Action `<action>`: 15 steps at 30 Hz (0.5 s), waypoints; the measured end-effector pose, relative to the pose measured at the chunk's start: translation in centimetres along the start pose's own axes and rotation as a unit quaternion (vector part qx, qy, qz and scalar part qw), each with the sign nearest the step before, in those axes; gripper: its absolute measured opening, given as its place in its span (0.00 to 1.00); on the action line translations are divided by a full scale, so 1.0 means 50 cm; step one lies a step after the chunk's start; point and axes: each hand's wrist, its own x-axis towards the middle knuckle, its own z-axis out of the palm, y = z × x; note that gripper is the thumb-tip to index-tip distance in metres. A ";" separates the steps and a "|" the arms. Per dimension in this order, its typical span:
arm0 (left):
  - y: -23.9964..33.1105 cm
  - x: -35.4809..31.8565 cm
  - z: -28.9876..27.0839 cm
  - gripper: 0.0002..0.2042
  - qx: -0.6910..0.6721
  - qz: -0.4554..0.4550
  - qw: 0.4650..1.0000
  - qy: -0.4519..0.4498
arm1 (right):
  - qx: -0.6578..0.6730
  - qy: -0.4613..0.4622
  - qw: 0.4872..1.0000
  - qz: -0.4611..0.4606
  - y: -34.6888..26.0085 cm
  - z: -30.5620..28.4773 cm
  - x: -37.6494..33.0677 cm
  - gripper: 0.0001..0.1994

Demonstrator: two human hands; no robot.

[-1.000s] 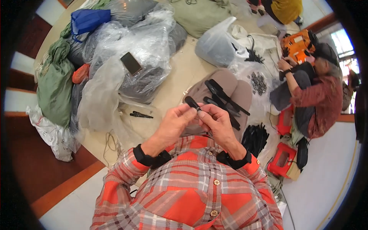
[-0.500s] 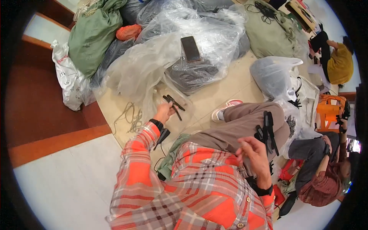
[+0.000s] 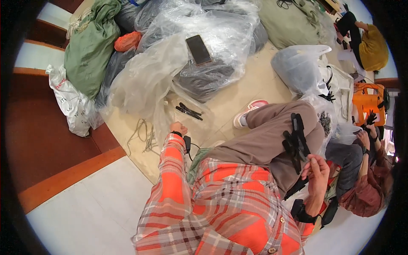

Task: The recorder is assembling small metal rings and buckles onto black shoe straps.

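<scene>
My left hand [image 3: 179, 128] is drawn back beside a clear plastic bag [image 3: 204, 127] on the floor, its fingers curled in with nothing visible in them. Several long black clips [image 3: 189, 111] lie together on that bag, just beyond the hand. On my bent leg rests a bunch of similar black clips [image 3: 293, 146]. My right hand [image 3: 318, 172] pinches the lower end of a black clip [image 3: 304, 157] between thumb and fingertips, at the edge of this bunch.
A phone [image 3: 198, 49] lies on large plastic-wrapped bundles [image 3: 229, 34] ahead. Green sacks [image 3: 91, 51] stand around them. A filled clear bag [image 3: 297, 70] sits at the right. Beyond it are an orange stool [image 3: 369, 102] and two people, one handling black items. Cord [image 3: 142, 136] lies on the floor.
My left hand has let go of the black clips, which now lie on the plastic, and pulled back. My right hand moved right and closed on a clip at my leg.
</scene>
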 end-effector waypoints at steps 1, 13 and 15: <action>-0.005 -0.019 0.010 0.14 0.028 0.017 0.999 -0.041 | 0.013 0.024 0.999 -0.020 0.014 -0.032 0.007 0.09; 0.093 -0.059 0.012 0.11 0.438 0.218 0.806 -0.333 | 0.007 0.184 0.982 0.037 0.187 -0.334 0.186 0.12; 0.084 -0.091 0.020 0.10 0.185 0.031 0.944 -0.271 | 0.031 0.165 0.985 0.048 0.248 -0.348 0.246 0.12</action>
